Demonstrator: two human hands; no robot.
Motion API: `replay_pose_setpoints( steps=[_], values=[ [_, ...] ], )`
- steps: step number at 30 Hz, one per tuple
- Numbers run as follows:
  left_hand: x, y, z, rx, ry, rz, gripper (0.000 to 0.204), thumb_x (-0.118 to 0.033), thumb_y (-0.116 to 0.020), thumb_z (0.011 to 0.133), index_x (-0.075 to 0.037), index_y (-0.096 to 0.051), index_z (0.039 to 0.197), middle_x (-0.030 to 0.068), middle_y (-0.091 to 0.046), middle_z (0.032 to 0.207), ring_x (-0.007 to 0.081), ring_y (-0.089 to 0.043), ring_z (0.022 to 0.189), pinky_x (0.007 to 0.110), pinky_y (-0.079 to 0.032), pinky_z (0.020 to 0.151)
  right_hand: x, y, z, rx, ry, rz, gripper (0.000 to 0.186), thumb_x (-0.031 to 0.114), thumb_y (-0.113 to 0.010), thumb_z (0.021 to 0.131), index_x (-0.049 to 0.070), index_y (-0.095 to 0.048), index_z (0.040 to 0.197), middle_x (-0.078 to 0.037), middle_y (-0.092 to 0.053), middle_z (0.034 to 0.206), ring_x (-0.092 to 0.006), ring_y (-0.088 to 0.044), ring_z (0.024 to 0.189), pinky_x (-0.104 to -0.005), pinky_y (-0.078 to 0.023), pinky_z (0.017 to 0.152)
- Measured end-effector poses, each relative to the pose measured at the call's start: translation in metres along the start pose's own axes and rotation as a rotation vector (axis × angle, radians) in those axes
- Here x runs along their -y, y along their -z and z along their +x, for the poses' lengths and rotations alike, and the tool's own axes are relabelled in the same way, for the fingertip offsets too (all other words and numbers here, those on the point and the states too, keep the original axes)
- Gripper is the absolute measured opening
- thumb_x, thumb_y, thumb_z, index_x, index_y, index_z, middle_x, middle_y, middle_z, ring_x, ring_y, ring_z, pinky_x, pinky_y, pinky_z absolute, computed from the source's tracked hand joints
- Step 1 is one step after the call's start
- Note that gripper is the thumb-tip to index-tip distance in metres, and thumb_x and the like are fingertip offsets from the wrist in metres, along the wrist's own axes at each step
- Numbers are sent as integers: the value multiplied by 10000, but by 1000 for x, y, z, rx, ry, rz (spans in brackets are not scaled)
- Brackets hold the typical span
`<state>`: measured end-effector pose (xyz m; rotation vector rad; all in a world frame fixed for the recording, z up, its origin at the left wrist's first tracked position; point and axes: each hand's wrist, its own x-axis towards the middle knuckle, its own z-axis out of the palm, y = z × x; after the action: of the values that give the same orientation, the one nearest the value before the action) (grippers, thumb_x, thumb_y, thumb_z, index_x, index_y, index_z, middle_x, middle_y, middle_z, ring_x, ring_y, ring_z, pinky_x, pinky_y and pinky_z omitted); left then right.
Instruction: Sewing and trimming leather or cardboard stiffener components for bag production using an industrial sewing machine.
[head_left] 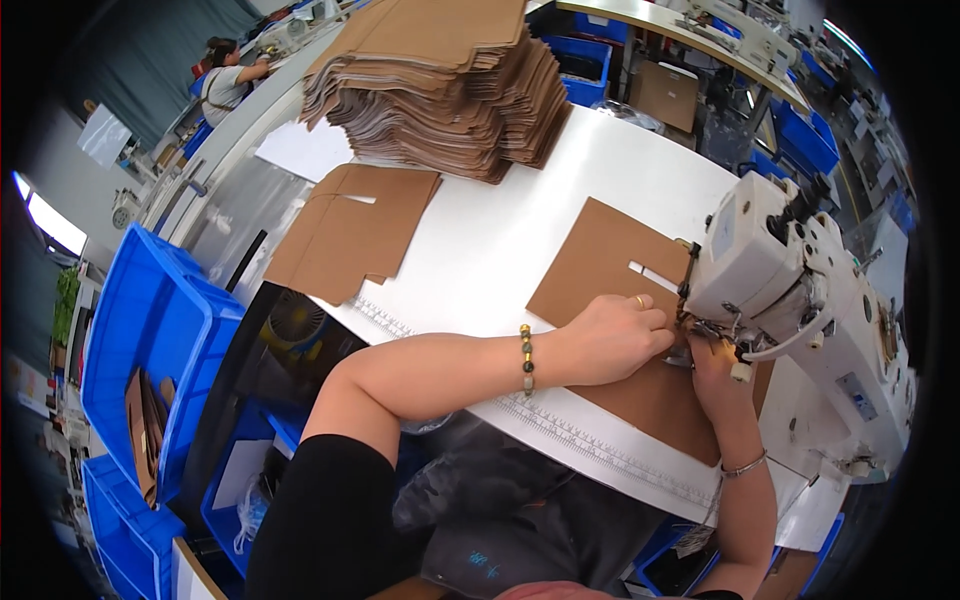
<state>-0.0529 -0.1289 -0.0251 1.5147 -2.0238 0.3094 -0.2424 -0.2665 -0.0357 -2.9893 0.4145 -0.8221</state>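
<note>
A brown leather-like panel (590, 262) with a small slot lies on the white table under the head of a white sewing machine (745, 245). My left hand (622, 340) rests on this panel, fingers curled together close to the needle area; what the fingertips pinch, if anything, is hidden. From the right, my right hand (716, 378) reaches in at the needle area, touching the panel's right part. The machine head and its parts cover most of the right fingers. A second brown panel (345, 235), also slotted and notched, lies to the left.
A tall stack of brown panels (430, 110) stands at the table's far side beside white paper (305, 150). A printed ruler strip (570, 432) follows the near edge. Blue bins (150, 330) stand left, one holding brown pieces. Another person (225, 85) sits far left.
</note>
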Motion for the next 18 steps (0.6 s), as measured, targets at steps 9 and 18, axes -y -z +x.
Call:
replay_pose_setpoints(
  steps=[9, 18],
  values=[
    [5, -4, -6, -6, 20, -47, 139, -152, -630, 817, -100, -683, 935, 22, -618, 819, 213, -616, 814, 330, -538, 649, 17, 11, -6, 172, -14, 86, 415, -66, -689, 725, 76, -637, 1112, -62, -660, 824, -270, -656, 768, -399, -513, 681],
    [2, -9, 8, 3, -61, -132, 256, -141, -638, 803, -102, -690, 1051, 36, -630, 980, 233, -617, 936, 348, -539, 764, 24, 17, -16, 79, 43, 139, 385, 0, -687, 750, 102, -664, 1121, -85, -618, 734, -306, -626, 646, -414, -495, 601]
  ],
)
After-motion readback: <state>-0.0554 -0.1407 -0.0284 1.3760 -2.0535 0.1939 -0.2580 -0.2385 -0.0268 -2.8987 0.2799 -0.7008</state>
